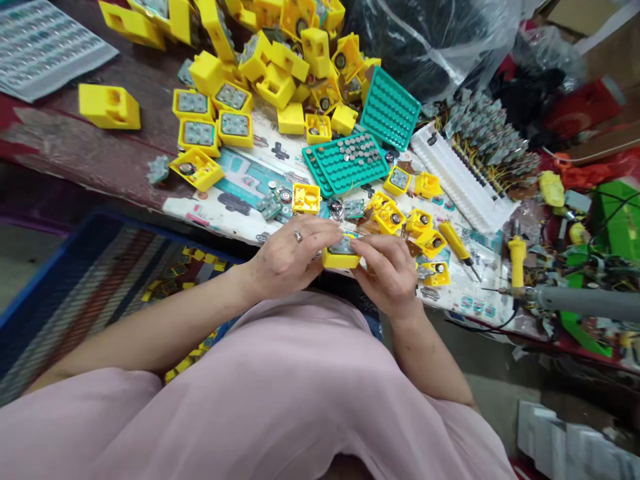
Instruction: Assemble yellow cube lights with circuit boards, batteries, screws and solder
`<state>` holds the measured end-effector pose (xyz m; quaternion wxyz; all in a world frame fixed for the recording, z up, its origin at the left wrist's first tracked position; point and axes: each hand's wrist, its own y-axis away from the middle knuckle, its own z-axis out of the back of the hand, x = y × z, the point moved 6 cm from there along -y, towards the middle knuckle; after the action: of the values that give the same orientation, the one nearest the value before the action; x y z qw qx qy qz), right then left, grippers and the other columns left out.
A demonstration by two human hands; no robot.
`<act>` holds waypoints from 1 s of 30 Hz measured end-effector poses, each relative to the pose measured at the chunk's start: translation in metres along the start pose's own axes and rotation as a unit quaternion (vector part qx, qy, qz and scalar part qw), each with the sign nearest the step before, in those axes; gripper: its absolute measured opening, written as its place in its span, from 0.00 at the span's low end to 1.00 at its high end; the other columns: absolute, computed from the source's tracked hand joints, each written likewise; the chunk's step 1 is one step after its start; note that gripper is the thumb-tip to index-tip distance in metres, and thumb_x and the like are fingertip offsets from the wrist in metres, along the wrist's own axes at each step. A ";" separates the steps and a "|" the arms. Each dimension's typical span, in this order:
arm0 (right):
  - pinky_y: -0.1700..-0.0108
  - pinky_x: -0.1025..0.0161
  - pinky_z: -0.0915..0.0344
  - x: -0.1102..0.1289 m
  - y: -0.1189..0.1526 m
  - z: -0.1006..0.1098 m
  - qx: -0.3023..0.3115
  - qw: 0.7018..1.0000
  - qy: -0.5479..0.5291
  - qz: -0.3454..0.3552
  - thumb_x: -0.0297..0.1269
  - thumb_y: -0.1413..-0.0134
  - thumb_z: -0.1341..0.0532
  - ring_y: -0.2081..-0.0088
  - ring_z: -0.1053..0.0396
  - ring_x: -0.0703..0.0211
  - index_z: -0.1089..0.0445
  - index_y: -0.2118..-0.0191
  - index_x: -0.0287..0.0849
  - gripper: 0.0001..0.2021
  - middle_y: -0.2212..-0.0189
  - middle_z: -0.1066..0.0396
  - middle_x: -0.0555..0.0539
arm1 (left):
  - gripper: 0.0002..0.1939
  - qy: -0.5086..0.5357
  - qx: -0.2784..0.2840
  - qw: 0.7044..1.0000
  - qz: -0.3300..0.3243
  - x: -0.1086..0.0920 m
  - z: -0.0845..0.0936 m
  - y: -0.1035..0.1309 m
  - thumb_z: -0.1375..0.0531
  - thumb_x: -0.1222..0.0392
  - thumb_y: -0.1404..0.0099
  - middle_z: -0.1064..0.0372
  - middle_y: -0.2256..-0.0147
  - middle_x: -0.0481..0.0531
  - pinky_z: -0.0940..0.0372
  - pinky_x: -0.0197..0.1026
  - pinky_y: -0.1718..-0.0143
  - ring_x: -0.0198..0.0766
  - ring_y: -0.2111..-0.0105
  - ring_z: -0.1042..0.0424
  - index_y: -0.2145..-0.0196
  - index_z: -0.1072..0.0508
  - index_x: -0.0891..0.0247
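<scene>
A yellow plastic housing point(341, 259) with a grey insert in its top is held between both hands at the table's near edge. My left hand point(293, 257), with a ring on one finger, closes on its left side. From the right, my right hand point(387, 270) pinches the same housing, fingertips on the grey insert. Just beyond stand an open yellow housing point(306, 199) and a grey-green part point(354, 209). Several yellow housings with round dark parts point(389, 217) lie right of my hands.
Green trays point(345, 163), one with small round metal pieces, lie ahead. Yellow housings point(275, 87) are heaped behind. A yellow-handled screwdriver point(457, 247) and a soldering iron point(520, 260) lie right. A white rack point(460, 177) holds wired parts. A blue crate point(75, 280) stands lower left.
</scene>
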<state>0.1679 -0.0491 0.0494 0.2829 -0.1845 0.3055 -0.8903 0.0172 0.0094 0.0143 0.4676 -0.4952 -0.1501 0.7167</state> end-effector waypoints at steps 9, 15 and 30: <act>0.52 0.58 0.28 -0.002 0.002 -0.001 0.002 1.000 -0.002 0.003 0.29 0.44 0.36 0.57 0.29 0.57 0.29 0.51 0.44 0.14 0.60 0.26 0.45 | 0.23 -0.111 -0.011 0.991 -0.074 -0.009 0.001 0.005 0.45 0.74 0.36 0.26 0.49 0.61 0.27 0.38 0.50 0.38 0.47 0.25 0.44 0.38 0.63; 0.55 0.60 0.27 -0.003 0.002 -0.005 -0.002 0.999 -0.032 -0.034 0.27 0.44 0.36 0.57 0.27 0.58 0.32 0.46 0.44 0.19 0.60 0.25 0.43 | 0.22 -0.073 -0.003 0.997 -0.037 -0.006 0.004 0.005 0.41 0.73 0.38 0.27 0.48 0.62 0.29 0.40 0.46 0.40 0.46 0.27 0.47 0.33 0.64; 0.63 0.64 0.25 -0.039 0.014 -0.021 0.028 0.846 -0.319 -0.426 0.46 0.40 0.38 0.59 0.23 0.61 0.26 0.49 0.50 0.15 0.54 0.22 0.49 | 0.20 0.563 -0.029 0.623 0.543 0.024 -0.037 0.011 0.31 0.61 0.46 0.21 0.61 0.53 0.25 0.36 0.66 0.40 0.64 0.20 0.55 0.29 0.64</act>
<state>0.1923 -0.0248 0.0187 -0.0376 -0.5625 0.0643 -0.8234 0.0417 0.0139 -0.0237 -0.0277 -0.8070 0.4175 0.4167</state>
